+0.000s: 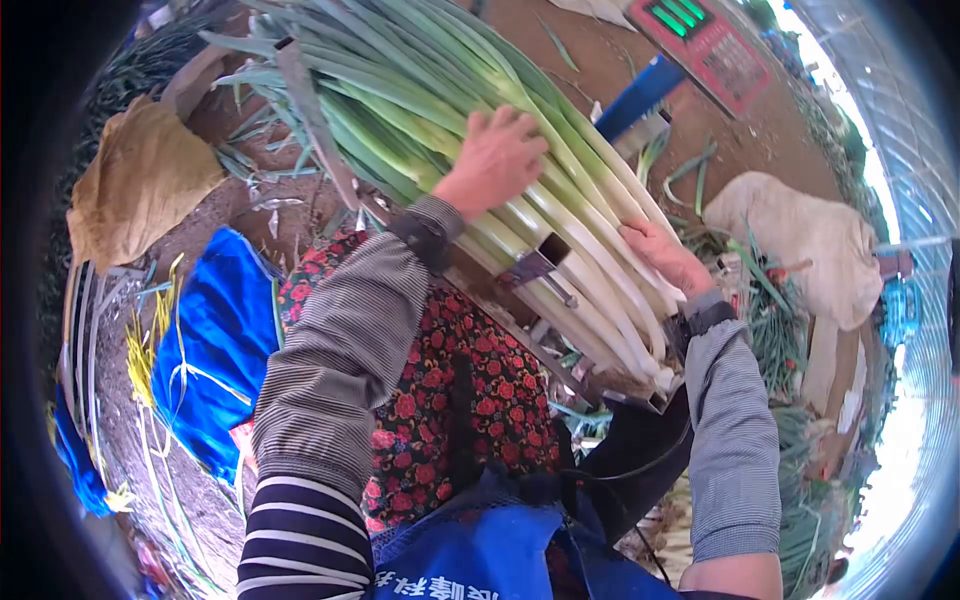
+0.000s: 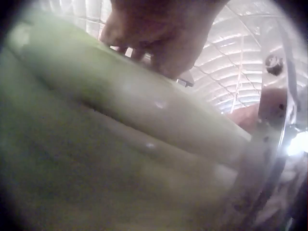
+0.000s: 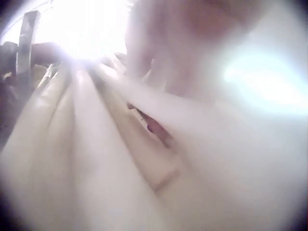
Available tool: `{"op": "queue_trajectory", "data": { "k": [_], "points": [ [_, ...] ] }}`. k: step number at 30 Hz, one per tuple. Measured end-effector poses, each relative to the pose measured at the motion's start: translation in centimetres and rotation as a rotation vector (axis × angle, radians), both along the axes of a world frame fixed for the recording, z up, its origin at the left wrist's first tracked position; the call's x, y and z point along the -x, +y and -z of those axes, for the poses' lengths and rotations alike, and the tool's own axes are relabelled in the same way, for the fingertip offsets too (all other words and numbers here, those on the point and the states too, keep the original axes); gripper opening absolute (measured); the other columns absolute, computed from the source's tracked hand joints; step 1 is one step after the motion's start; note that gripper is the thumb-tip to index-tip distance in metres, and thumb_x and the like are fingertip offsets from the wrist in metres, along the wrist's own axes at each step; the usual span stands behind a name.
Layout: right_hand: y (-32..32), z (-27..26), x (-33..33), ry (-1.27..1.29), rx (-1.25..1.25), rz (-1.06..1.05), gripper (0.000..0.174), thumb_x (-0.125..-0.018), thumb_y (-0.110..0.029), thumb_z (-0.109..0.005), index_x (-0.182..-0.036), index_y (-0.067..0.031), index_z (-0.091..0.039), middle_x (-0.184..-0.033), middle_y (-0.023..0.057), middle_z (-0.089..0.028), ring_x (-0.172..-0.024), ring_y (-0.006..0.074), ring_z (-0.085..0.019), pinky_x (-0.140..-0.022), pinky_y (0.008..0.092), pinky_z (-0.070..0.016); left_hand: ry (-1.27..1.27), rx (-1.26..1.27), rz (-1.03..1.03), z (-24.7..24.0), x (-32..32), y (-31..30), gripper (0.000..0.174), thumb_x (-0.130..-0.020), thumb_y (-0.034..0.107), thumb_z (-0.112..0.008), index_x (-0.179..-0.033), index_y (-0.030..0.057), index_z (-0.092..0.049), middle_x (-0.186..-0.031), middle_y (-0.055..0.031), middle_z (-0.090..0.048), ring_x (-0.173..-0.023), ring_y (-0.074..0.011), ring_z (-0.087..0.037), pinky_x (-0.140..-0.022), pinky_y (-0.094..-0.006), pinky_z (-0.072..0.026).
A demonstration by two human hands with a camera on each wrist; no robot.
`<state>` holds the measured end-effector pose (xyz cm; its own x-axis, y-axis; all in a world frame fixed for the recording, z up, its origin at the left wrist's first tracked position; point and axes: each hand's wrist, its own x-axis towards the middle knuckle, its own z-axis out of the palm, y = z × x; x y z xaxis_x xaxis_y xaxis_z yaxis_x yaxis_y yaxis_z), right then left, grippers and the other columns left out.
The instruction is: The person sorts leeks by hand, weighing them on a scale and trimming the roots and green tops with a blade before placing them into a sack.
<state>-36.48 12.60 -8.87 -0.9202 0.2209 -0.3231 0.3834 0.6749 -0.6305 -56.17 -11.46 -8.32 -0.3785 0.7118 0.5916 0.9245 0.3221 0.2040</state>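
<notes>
A thick bundle of long green onions (image 1: pixel 400 110) lies slantwise in a metal rack (image 1: pixel 535 268), green leaves at upper left, white root ends at lower right. The left hand (image 1: pixel 495 160) rests on top of the stalks around the middle, its fingers spread over them. In the left wrist view that hand (image 2: pixel 159 33) lies above pale stalks (image 2: pixel 125 91). At the white ends the right hand (image 1: pixel 662 252) touches the bundle's far side, fingers pointing toward the leaves. The right wrist view shows white stalks (image 3: pixel 91 144) close up and a blurred part of this hand (image 3: pixel 178 43).
A red scale (image 1: pixel 705 50) with green lit digits stands at upper right. Beige sacks (image 1: pixel 800 240) and loose onions (image 1: pixel 780 340) lie to the right. At left are a blue cloth (image 1: pixel 215 350), yellow ties (image 1: pixel 145 350) and a tan sack (image 1: pixel 145 185).
</notes>
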Motion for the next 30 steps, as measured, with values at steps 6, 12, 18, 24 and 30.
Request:
{"op": "queue_trajectory", "data": {
  "k": [6,12,18,24,30],
  "points": [
    [-1.1,0.9,-2.5,0.13,-0.093,0.029,0.036,-0.089,-0.029,-0.053,-0.103,0.0031,-0.06,-0.098,0.0182,-0.064,-0.095,0.0286,-0.059,-0.085,0.0354,-0.0441,-0.016,0.287,-0.053,-2.1,1.6,-1.7,0.022,-0.08,0.021,-0.059,-0.1,0.0152,-0.064,-0.109,-0.0038,-0.054,-0.11,-0.023,-0.044,-0.092,-0.0479,-0.028],
    [-0.1,-1.7,-3.8,0.181,-0.118,-0.04,0.031,-0.087,-0.025,-0.055,-0.106,-0.0015,-0.062,-0.099,0.0211,-0.063,-0.096,0.0335,-0.059,-0.085,0.0371,-0.0457,0.08,0.087,0.06,-1.2,-0.1,0.8,0.026,-0.08,0.02,-0.058,-0.105,0.0133,-0.061,-0.123,-0.006,-0.051,-0.129,-0.0246,-0.035,-0.102,-0.0576,-0.0212],
    [-1.7,-3.1,-11.3,0.308,-0.627,-0.004,0.019,-0.078,-0.013,-0.055,-0.093,-0.0042,-0.064,-0.09,0.0156,-0.062,-0.088,0.0336,-0.06,-0.079,0.041,-0.0479,0.042,0.323,0.045,-0.2,-1.4,2.0,0.044,-0.089,0.037,-0.046,-0.13,0.0231,-0.048,-0.138,-0.0027,-0.043,-0.134,-0.0239,-0.03,-0.109,-0.0557,-0.0156],
    [-3.5,-0.8,-13.4,0.051,-0.789,0.116,0.013,-0.073,-0.015,-0.06,-0.084,-0.009,-0.057,-0.082,0.0092,-0.058,-0.085,0.0264,-0.058,-0.07,0.0386,-0.0498,0.189,0.442,-0.04,-0.3,-2.0,2.5,0.045,-0.089,0.04,-0.047,-0.132,0.0262,-0.046,-0.139,-0.0002,-0.041,-0.133,-0.0228,-0.031,-0.107,-0.0544,-0.0163],
    [-5.6,-6.0,-18.1,0.597,-0.601,0.412,0.025,-0.081,-0.016,-0.062,-0.102,-0.003,-0.06,-0.093,0.0143,-0.062,-0.092,0.0258,-0.06,-0.077,0.0338,-0.0504,0.25,0.398,-0.034,-0.1,-1.7,2.3,0.036,-0.089,0.035,-0.049,-0.122,0.0218,-0.053,-0.127,-0.001,-0.05,-0.126,-0.022,-0.038,-0.102,-0.052,-0.0213]
  ]
}}
